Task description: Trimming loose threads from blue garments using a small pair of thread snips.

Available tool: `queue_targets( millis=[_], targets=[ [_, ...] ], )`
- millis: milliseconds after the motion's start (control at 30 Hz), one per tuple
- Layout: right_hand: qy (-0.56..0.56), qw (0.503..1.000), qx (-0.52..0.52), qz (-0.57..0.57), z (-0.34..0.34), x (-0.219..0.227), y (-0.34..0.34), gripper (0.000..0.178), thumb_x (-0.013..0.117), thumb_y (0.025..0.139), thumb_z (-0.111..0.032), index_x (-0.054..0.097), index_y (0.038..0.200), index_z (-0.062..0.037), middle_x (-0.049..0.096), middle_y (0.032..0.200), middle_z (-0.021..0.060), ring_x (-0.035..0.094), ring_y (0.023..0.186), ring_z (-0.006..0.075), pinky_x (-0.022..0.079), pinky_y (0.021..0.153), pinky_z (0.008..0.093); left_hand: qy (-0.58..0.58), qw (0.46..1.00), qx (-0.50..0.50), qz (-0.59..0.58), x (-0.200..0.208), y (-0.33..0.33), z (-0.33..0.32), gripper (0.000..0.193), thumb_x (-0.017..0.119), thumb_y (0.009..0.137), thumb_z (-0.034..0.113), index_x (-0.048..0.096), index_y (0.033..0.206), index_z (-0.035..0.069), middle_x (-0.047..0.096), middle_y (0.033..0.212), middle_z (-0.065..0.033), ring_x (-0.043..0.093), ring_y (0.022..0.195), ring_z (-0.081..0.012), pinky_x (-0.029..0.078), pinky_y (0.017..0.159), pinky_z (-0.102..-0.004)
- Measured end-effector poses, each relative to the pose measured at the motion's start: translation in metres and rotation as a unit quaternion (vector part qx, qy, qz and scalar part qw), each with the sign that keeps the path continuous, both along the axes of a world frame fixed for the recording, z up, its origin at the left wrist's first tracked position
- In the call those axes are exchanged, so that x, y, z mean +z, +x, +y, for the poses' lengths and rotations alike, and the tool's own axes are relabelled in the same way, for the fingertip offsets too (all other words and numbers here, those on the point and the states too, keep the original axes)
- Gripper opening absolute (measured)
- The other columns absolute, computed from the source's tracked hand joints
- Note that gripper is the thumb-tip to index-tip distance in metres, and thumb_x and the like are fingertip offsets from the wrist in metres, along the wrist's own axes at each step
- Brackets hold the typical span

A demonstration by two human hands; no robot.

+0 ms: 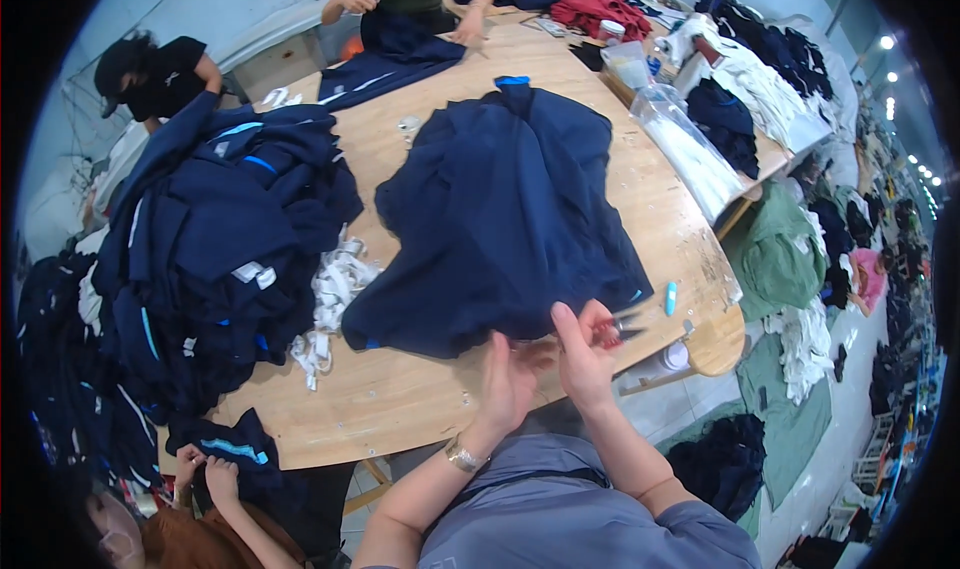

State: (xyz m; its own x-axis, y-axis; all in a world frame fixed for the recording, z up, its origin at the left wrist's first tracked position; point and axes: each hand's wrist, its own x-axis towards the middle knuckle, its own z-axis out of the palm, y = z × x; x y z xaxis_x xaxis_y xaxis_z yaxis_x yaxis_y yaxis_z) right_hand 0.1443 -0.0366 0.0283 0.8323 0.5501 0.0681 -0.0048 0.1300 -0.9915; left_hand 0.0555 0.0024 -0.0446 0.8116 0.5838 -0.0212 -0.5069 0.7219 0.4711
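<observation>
While holding red-handled snips within curled fingers of the right hand, point blades clear of cloth. Cannot tell, through blur, whether pinching anything with the thumb-up left hand. Better to flatten the near edge of the navy garment, spread just beyond on the surface, apart from the white strips and navy pile to the left.
</observation>
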Motion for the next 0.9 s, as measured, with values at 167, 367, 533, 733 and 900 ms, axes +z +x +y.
queue_targets(
  millis=[167, 367, 533, 733, 900],
  targets=[
    [0.150, 0.972, 0.159, 0.083, 0.013, 0.026, -0.033, 0.039, 0.060, 0.084, -0.001, 0.034, 0.056, -0.0064, 0.055, 0.064, 0.0040, 0.051, 0.053, 0.0064, 0.041, 0.046, 0.0195, 0.195, 0.891, 0.403, 0.069, 0.073, -0.046, 0.025, 0.032, 0.036, 0.098, 0.025, 0.040, 0.126, 0.011, 0.049, 0.125, -0.0056, 0.049, 0.111, -0.0178, 0.039, 0.095, -0.0369],
    [0.105, 0.960, 0.256, 0.044, 0.030, -0.001, -0.039, 0.039, 0.059, 0.083, 0.003, 0.033, 0.055, -0.0058, 0.060, 0.073, 0.0118, 0.058, 0.061, 0.0105, 0.046, 0.050, 0.0207, -0.038, 0.952, 0.303, -0.033, 0.081, -0.072, 0.043, 0.047, 0.038, 0.095, 0.037, 0.040, 0.131, 0.006, 0.043, 0.134, -0.0072, 0.040, 0.123, -0.0231, 0.025, 0.107, -0.0387],
    [0.096, 0.955, 0.254, -0.121, 0.047, 0.003, -0.038, 0.039, 0.065, 0.076, 0.004, 0.034, 0.055, -0.0041, 0.062, 0.087, 0.0134, 0.057, 0.071, 0.0111, 0.044, 0.059, 0.0224, -0.105, 0.966, 0.226, -0.074, 0.070, -0.080, 0.044, 0.062, 0.028, 0.093, 0.053, 0.038, 0.133, 0.007, 0.042, 0.136, -0.0082, 0.040, 0.124, -0.0228, 0.024, 0.108, -0.0390],
    [0.129, 0.873, 0.241, -0.404, 0.060, 0.011, -0.042, 0.032, 0.073, 0.066, 0.001, 0.042, 0.058, -0.0014, 0.062, 0.087, 0.0101, 0.053, 0.069, 0.0261, 0.043, 0.060, 0.0307, 0.030, 0.952, 0.277, 0.129, 0.045, -0.067, 0.033, 0.060, 0.021, 0.093, 0.052, 0.046, 0.123, 0.006, 0.052, 0.118, -0.0062, 0.048, 0.111, -0.0177, 0.036, 0.097, -0.0330],
    [0.057, 0.938, 0.239, -0.245, 0.053, 0.004, -0.030, 0.037, 0.062, 0.078, 0.006, 0.034, 0.056, -0.0052, 0.060, 0.077, 0.0074, 0.049, 0.060, 0.0108, 0.037, 0.050, 0.0244, 0.234, 0.873, 0.263, 0.338, 0.040, -0.086, 0.046, 0.045, 0.029, 0.096, 0.041, 0.054, 0.110, 0.007, 0.058, 0.103, -0.0061, 0.055, 0.095, -0.0144, 0.044, 0.081, -0.0273]
  ],
)
